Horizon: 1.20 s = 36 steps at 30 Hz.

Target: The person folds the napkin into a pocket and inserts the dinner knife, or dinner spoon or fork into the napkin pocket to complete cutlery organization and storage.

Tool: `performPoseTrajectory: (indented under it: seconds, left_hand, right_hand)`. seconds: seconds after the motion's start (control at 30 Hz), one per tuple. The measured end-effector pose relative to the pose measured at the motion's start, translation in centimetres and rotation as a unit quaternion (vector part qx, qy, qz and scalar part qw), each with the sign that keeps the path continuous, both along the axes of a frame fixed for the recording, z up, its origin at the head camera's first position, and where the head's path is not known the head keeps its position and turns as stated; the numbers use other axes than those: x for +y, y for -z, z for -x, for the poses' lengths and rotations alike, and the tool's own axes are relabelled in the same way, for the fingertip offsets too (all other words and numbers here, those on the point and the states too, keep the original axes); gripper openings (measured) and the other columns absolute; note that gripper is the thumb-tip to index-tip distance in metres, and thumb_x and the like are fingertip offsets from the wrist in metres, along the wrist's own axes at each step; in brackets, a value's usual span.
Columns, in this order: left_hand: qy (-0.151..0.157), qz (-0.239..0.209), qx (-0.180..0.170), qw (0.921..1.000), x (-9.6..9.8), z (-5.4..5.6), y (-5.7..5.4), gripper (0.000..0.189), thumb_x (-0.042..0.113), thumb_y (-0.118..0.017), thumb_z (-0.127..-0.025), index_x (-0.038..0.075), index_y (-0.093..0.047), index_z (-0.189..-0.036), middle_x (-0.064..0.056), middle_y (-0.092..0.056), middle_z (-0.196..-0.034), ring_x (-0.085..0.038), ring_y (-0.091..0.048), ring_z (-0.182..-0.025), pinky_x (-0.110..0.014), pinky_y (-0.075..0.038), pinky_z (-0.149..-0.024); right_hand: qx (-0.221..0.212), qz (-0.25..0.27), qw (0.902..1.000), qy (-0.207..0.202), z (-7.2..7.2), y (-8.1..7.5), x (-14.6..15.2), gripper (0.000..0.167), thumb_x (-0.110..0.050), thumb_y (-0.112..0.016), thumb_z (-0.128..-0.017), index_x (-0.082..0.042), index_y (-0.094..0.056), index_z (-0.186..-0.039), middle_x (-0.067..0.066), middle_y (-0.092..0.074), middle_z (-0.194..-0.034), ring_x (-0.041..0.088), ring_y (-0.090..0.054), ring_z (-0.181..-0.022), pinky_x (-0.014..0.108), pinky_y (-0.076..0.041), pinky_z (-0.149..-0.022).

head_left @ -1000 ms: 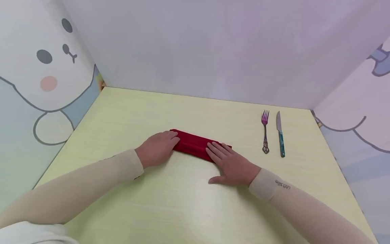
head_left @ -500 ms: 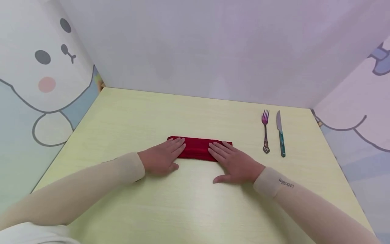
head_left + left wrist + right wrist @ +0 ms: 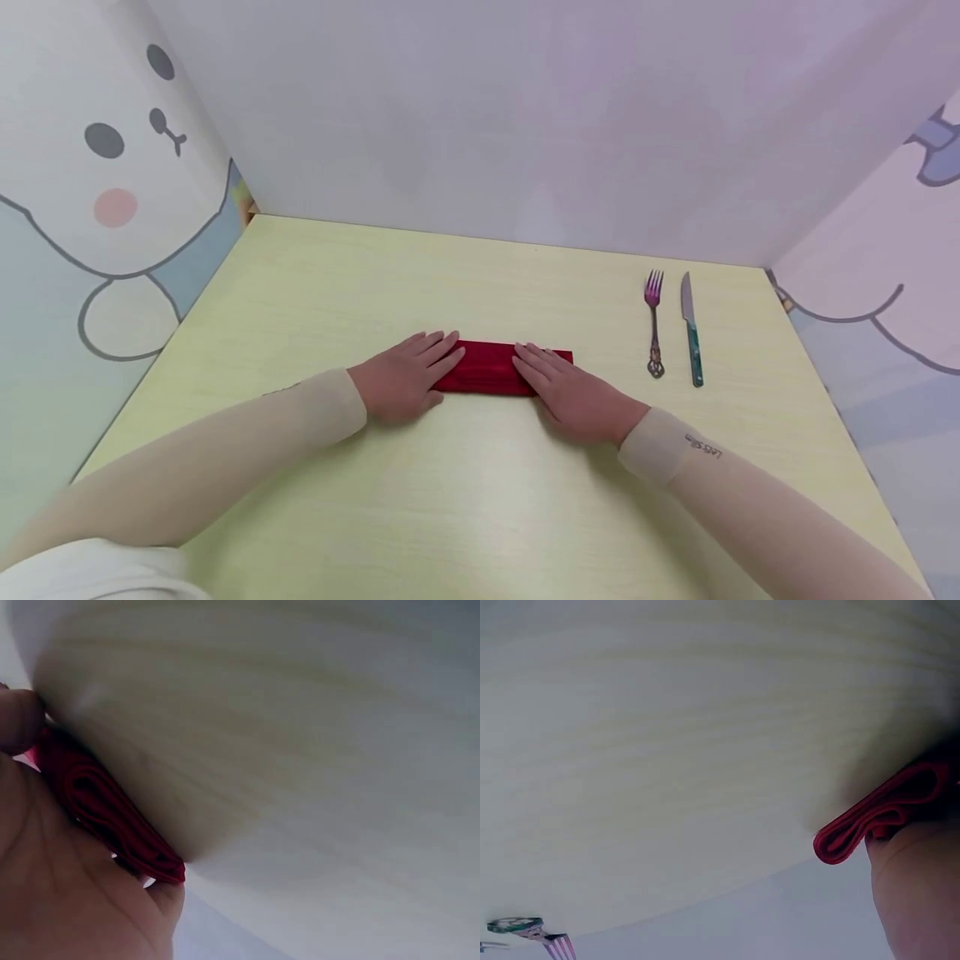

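A folded red cloth [image 3: 487, 367] lies as a narrow strip across the middle of the table. Over its left end rests my left hand [image 3: 408, 375], fingers extended, thumb at the near edge. My right hand [image 3: 573, 396] lies on the right part with straight fingers side by side; its thumb is hidden in the head view. The left wrist view shows layered folds at the end of the cloth [image 3: 97, 802] against the palm. In the right wrist view, the other end of the cloth [image 3: 877, 810] shows rounded, stacked folds beside the palm.
To the right of the cloth a fork [image 3: 654, 321] and a knife with a green handle [image 3: 692, 333] lie roughly parallel, tips pointing away. The pale wooden table [image 3: 450, 500] meets a plain back wall [image 3: 480, 125], with cartoon-printed walls on both sides.
The cloth has turned from a slant to nearly level, its left end coming closer. My left fingers have spread over it. The right thumb, formerly out to the side, has moved in out of sight.
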State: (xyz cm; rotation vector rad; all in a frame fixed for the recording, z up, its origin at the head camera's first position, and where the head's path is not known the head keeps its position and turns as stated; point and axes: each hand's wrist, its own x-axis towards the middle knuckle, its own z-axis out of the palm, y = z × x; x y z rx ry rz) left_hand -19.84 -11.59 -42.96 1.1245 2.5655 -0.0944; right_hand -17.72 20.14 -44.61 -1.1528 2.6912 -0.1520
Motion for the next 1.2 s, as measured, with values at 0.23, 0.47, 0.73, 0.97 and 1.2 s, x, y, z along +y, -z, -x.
performPoseTrajectory:
  seconds: [0.23,0.47,0.73,0.97,1.2]
  left_hand:
    - [-0.008,0.0,-0.002,1.0,0.2,0.2,0.5,0.078,0.049,-0.046,-0.107,0.012,-0.013,-0.166,-0.01,-0.004,-0.173,-0.034,-0.005,-0.158,-0.046,-0.006,-0.126]
    - [0.0,-0.009,0.004,1.0,0.0,0.2,0.2,0.077,0.046,-0.048,-0.107,0.01,-0.015,-0.166,-0.012,-0.006,-0.173,-0.035,-0.003,-0.158,-0.048,-0.005,-0.126]
    - [0.028,-0.072,0.122,0.9895,-1.7,-1.1,-0.5,0.07,0.032,-0.066,-0.099,0.002,-0.04,-0.157,-0.018,-0.032,-0.164,-0.038,-0.027,-0.152,-0.05,-0.019,-0.124]
    - [0.056,-0.133,0.17,0.9748,-2.8,-1.8,-0.5,0.034,0.018,-0.071,-0.095,0.004,-0.064,-0.124,-0.014,-0.058,-0.133,-0.032,-0.056,-0.123,-0.043,-0.043,-0.112]
    - [0.053,-0.111,0.137,0.9829,-2.7,-1.1,-0.1,0.04,0.014,-0.07,-0.096,0.007,-0.063,-0.135,-0.012,-0.058,-0.135,-0.03,-0.055,-0.128,-0.042,-0.046,-0.11]
  right_hand:
    - [0.015,-0.016,0.9998,-0.004,-0.5,0.2,0.4,0.06,-0.024,-0.049,-0.108,-0.004,-0.03,-0.162,0.013,-0.022,-0.169,0.032,-0.017,-0.156,0.045,-0.022,-0.123]
    - [0.035,-0.016,0.9992,0.012,-1.1,-0.1,0.0,0.065,-0.033,-0.052,-0.106,-0.004,-0.033,-0.161,0.014,-0.027,-0.168,0.032,-0.021,-0.155,0.046,-0.023,-0.123]
    - [0.067,-0.025,0.9966,0.04,-2.3,-0.8,0.3,0.063,-0.022,-0.064,-0.099,0.0,-0.044,-0.155,0.021,-0.035,-0.162,0.041,-0.031,-0.15,0.053,-0.028,-0.12]
    - [0.088,-0.014,0.9946,0.052,-2.3,-1.1,1.1,0.063,-0.016,-0.07,-0.096,-0.003,-0.048,-0.153,0.02,-0.042,-0.158,0.04,-0.04,-0.145,0.051,-0.037,-0.116]
    - [0.094,-0.005,0.9954,0.021,-1.2,-1.0,1.8,0.062,-0.014,-0.072,-0.094,-0.007,-0.052,-0.151,0.017,-0.045,-0.156,0.038,-0.042,-0.143,0.049,-0.039,-0.115]
